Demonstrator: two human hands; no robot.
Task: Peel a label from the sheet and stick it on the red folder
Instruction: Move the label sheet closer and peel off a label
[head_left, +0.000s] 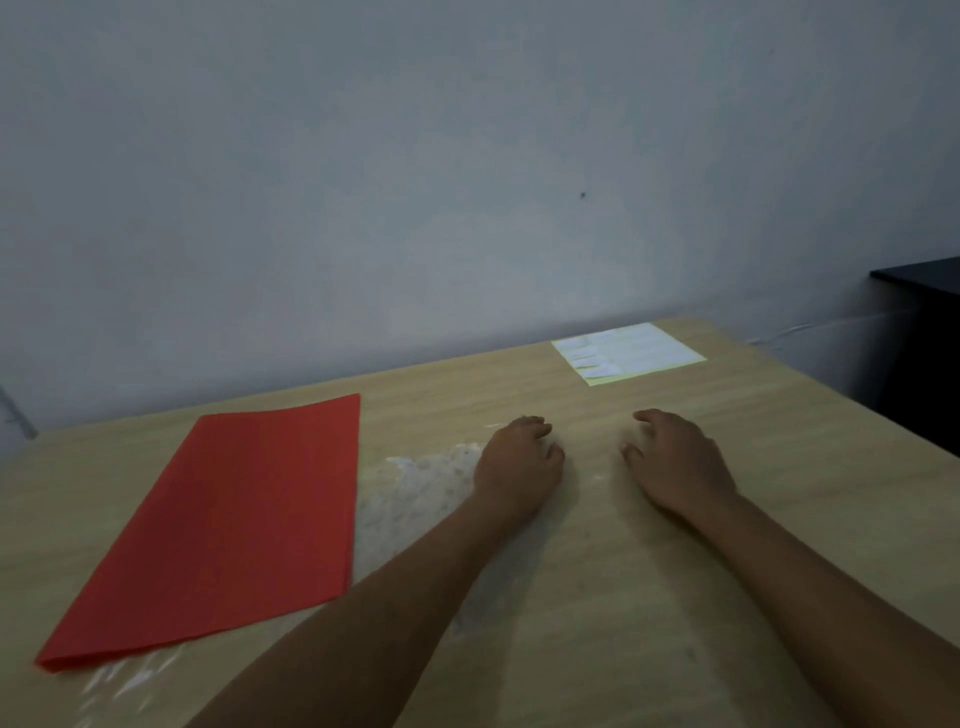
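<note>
While your left hand (519, 462) and right hand (675, 457) rested empty, fingers loosely curled, on the table (779, 467), nothing was peeled, so you needed to reach the far-right label sheet (631, 351), well apart from the red folder (228, 519).

A single head-worn camera looked forward and down from the near edge of the counter (675, 597), close above the forearms, facing the grey wall (415, 182) behind the far edge. Its wide angle took in the counter from the near left corner to the far right corner, tilted so that the far edge rose rightward.
</note>
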